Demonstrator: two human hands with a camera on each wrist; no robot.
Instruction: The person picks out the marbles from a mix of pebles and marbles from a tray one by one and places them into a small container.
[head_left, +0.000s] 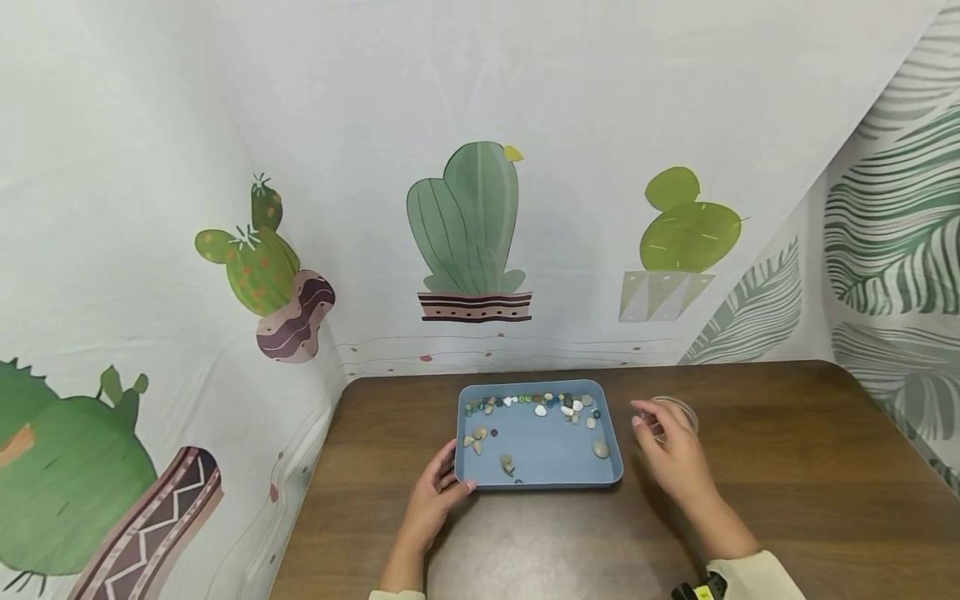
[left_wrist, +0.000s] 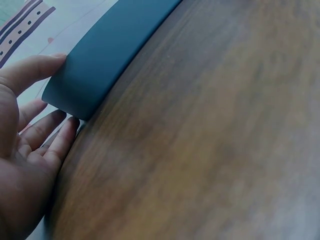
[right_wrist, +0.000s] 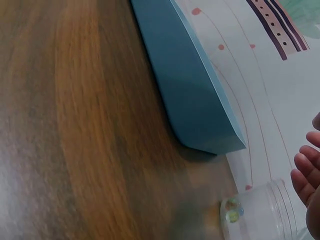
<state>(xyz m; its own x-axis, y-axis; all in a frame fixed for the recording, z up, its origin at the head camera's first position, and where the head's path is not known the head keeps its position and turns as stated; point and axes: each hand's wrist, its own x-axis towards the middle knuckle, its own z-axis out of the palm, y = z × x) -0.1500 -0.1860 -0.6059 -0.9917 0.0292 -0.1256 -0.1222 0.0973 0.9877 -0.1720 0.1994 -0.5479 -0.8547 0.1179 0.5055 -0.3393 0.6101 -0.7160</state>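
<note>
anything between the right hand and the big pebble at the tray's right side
Only the blue tray's right rim stands between the right hand and the big pebble; the clear jar by that hand sits off that path.

No legible text, brand, number or sign observed. Any lettering on the small yellow rectangular patch [head_left: 703,592] of the black wrist-worn device [head_left: 717,585] is unreadable.

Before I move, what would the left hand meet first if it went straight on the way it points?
The blue tray: the left hand is at its near left corner, thumb on it, so it would probably push against that corner before reaching anything else.
</note>
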